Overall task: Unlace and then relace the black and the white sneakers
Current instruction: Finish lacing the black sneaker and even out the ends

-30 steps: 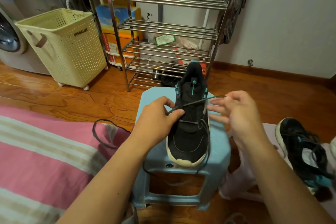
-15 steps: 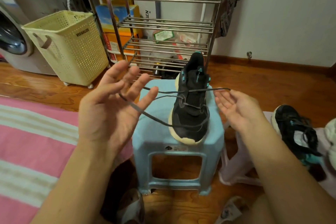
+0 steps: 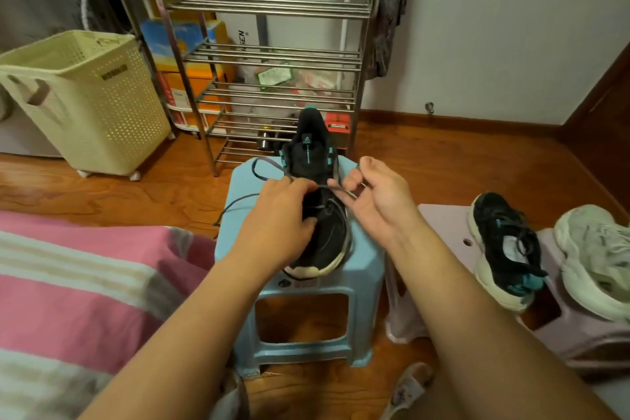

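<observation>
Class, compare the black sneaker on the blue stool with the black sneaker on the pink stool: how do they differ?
The black sneaker on the blue stool points its toe at the camera; the black sneaker on the pink stool points its toe away. Both hands work the first one's lace; nobody touches the second. Both have black uppers, pale soles and teal accents.

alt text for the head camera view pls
Two bare hands, left hand and right hand, pinch a dark lace over a black sneaker on a light blue stool. Another black sneaker and a white sneaker lie to the right.
</observation>
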A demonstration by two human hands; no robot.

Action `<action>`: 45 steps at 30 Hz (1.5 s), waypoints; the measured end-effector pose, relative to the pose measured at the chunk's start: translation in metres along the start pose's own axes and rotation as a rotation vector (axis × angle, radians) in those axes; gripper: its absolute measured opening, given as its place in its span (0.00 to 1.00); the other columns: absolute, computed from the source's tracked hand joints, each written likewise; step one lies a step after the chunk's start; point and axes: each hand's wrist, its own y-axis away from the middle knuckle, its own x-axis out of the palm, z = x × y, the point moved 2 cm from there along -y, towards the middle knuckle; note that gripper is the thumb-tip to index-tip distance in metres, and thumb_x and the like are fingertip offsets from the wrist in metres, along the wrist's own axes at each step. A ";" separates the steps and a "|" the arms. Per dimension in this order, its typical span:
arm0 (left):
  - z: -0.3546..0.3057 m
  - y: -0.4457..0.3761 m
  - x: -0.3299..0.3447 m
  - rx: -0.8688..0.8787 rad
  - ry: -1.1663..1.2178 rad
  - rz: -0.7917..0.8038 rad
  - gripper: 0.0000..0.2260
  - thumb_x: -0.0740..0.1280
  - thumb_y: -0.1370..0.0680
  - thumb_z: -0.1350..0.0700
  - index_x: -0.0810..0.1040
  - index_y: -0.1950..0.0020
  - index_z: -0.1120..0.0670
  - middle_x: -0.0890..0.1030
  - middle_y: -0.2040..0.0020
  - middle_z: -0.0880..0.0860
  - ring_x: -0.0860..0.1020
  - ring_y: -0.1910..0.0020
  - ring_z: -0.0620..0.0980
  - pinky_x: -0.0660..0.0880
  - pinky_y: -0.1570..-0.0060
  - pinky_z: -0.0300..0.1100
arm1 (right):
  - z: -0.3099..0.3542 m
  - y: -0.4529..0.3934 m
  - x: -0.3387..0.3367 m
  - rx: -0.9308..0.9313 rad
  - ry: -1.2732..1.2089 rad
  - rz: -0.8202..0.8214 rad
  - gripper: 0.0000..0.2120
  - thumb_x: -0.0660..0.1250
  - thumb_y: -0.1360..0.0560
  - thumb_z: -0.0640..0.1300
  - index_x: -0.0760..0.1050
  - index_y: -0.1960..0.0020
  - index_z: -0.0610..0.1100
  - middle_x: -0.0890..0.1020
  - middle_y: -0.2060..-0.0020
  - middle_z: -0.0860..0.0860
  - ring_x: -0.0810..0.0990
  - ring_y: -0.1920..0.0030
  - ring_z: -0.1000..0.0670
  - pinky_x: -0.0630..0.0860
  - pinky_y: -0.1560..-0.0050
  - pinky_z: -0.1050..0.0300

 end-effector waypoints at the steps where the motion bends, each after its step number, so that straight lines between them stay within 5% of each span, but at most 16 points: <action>1: -0.002 0.000 0.000 -0.003 -0.022 0.008 0.24 0.72 0.23 0.58 0.72 0.28 0.48 0.76 0.36 0.50 0.68 0.33 0.51 0.72 0.33 0.49 | 0.011 0.000 -0.007 -0.037 -0.102 -0.045 0.08 0.56 0.15 0.38 0.69 0.53 0.43 0.68 0.69 0.49 0.69 0.69 0.52 0.80 0.49 0.47; 4: -0.006 0.001 0.002 -0.006 -0.074 0.010 0.24 0.72 0.23 0.56 0.72 0.27 0.47 0.75 0.35 0.49 0.68 0.33 0.51 0.71 0.34 0.48 | 0.047 0.002 -0.043 -0.161 -0.526 -0.223 0.03 0.57 0.16 0.38 0.69 0.48 0.43 0.69 0.68 0.50 0.69 0.71 0.53 0.81 0.57 0.52; 6: -0.008 0.003 0.000 -0.018 -0.001 -0.004 0.19 0.72 0.22 0.55 0.76 0.31 0.47 0.78 0.38 0.48 0.71 0.36 0.49 0.73 0.37 0.44 | 0.053 0.006 -0.056 -0.184 -0.524 -0.325 0.04 0.58 0.17 0.38 0.70 0.43 0.43 0.70 0.68 0.50 0.70 0.73 0.53 0.79 0.63 0.57; 8: -0.002 0.005 -0.011 -0.184 0.322 -0.037 0.08 0.70 0.20 0.57 0.81 0.42 0.49 0.81 0.47 0.47 0.78 0.46 0.46 0.76 0.46 0.38 | 0.044 0.008 -0.049 -0.155 -0.291 -0.345 0.08 0.61 0.17 0.38 0.73 0.39 0.41 0.72 0.68 0.51 0.71 0.72 0.55 0.76 0.67 0.60; 10: 0.013 0.010 -0.025 -0.403 0.625 -0.143 0.04 0.67 0.19 0.59 0.82 0.50 0.52 0.83 0.53 0.51 0.81 0.52 0.51 0.81 0.50 0.46 | 0.034 0.012 -0.028 -0.141 -0.014 -0.256 0.10 0.62 0.17 0.38 0.76 0.38 0.40 0.74 0.67 0.50 0.75 0.69 0.54 0.78 0.64 0.59; 12: 0.034 0.012 -0.038 -0.493 0.486 -0.258 0.04 0.66 0.19 0.58 0.81 0.51 0.52 0.83 0.50 0.56 0.80 0.51 0.54 0.79 0.46 0.54 | 0.029 0.018 -0.009 -0.158 0.224 -0.133 0.09 0.61 0.17 0.37 0.78 0.41 0.38 0.78 0.66 0.49 0.81 0.64 0.52 0.81 0.59 0.58; 14: 0.036 0.015 -0.050 -0.406 0.157 -0.339 0.06 0.67 0.20 0.56 0.82 0.45 0.49 0.77 0.39 0.54 0.74 0.38 0.54 0.71 0.38 0.47 | 0.024 0.028 0.005 -0.184 0.410 -0.002 0.07 0.62 0.18 0.36 0.78 0.44 0.37 0.82 0.65 0.47 0.84 0.60 0.48 0.83 0.56 0.56; 16: 0.016 0.014 -0.054 -0.170 0.229 -0.359 0.09 0.67 0.19 0.54 0.83 0.40 0.48 0.76 0.37 0.49 0.72 0.34 0.46 0.66 0.36 0.38 | 0.016 0.038 0.021 -0.217 0.563 0.099 0.07 0.64 0.19 0.35 0.76 0.42 0.39 0.85 0.62 0.45 0.86 0.59 0.46 0.83 0.57 0.57; 18: -0.011 0.011 -0.048 -0.054 0.530 -0.232 0.09 0.65 0.17 0.53 0.85 0.42 0.48 0.84 0.45 0.45 0.80 0.43 0.40 0.75 0.43 0.35 | 0.005 0.041 0.035 -0.281 0.653 0.147 0.08 0.67 0.21 0.34 0.74 0.45 0.43 0.86 0.63 0.46 0.86 0.62 0.47 0.81 0.62 0.58; 22: -0.021 0.005 -0.029 -0.212 0.982 -0.133 0.08 0.67 0.18 0.59 0.87 0.46 0.56 0.87 0.55 0.52 0.85 0.55 0.48 0.80 0.57 0.36 | -0.012 0.038 0.041 -0.364 0.748 0.142 0.10 0.68 0.23 0.30 0.72 0.56 0.43 0.82 0.70 0.49 0.83 0.67 0.52 0.78 0.65 0.60; 27: -0.004 -0.013 -0.030 -0.151 1.013 -0.337 0.07 0.64 0.16 0.58 0.81 0.50 0.55 0.84 0.60 0.53 0.83 0.62 0.52 0.82 0.58 0.46 | -0.001 0.026 0.031 -0.416 0.866 0.163 0.07 0.69 0.22 0.36 0.78 0.54 0.47 0.85 0.61 0.50 0.84 0.59 0.56 0.79 0.56 0.63; 29: 0.006 -0.024 -0.037 -0.178 1.160 -0.438 0.07 0.61 0.15 0.56 0.77 0.49 0.53 0.77 0.69 0.50 0.77 0.73 0.50 0.80 0.68 0.46 | 0.010 0.020 0.018 -0.467 1.100 0.049 0.04 0.69 0.21 0.42 0.78 0.53 0.51 0.83 0.57 0.53 0.80 0.56 0.58 0.75 0.55 0.65; 32: 0.023 -0.033 -0.035 -0.166 0.953 -0.448 0.09 0.59 0.14 0.55 0.78 0.50 0.49 0.70 0.72 0.44 0.66 0.74 0.45 0.66 0.74 0.42 | 0.003 0.020 -0.004 -0.172 1.406 -0.005 0.09 0.70 0.22 0.54 0.73 0.49 0.52 0.78 0.54 0.54 0.76 0.55 0.56 0.71 0.58 0.59; 35: 0.023 -0.028 -0.023 -0.042 0.588 -0.213 0.09 0.59 0.15 0.57 0.77 0.41 0.46 0.77 0.65 0.43 0.74 0.69 0.41 0.70 0.69 0.36 | -0.009 0.026 -0.024 0.009 1.462 0.006 0.11 0.68 0.22 0.56 0.70 0.45 0.53 0.77 0.54 0.55 0.77 0.53 0.55 0.73 0.56 0.57; 40: 0.027 -0.030 -0.022 0.146 0.111 -0.198 0.04 0.69 0.19 0.55 0.81 0.47 0.47 0.81 0.56 0.43 0.79 0.56 0.41 0.79 0.54 0.43 | -0.001 0.019 -0.018 -0.400 1.389 -0.032 0.07 0.70 0.22 0.46 0.78 0.45 0.53 0.77 0.53 0.56 0.77 0.55 0.58 0.74 0.55 0.63; 45: 0.017 -0.035 -0.009 0.182 -0.051 -0.309 0.04 0.71 0.21 0.55 0.85 0.49 0.52 0.75 0.54 0.48 0.76 0.57 0.49 0.77 0.60 0.47 | -0.020 0.006 0.004 -0.588 1.450 0.018 0.11 0.69 0.21 0.44 0.81 0.40 0.51 0.72 0.55 0.60 0.74 0.56 0.60 0.67 0.57 0.71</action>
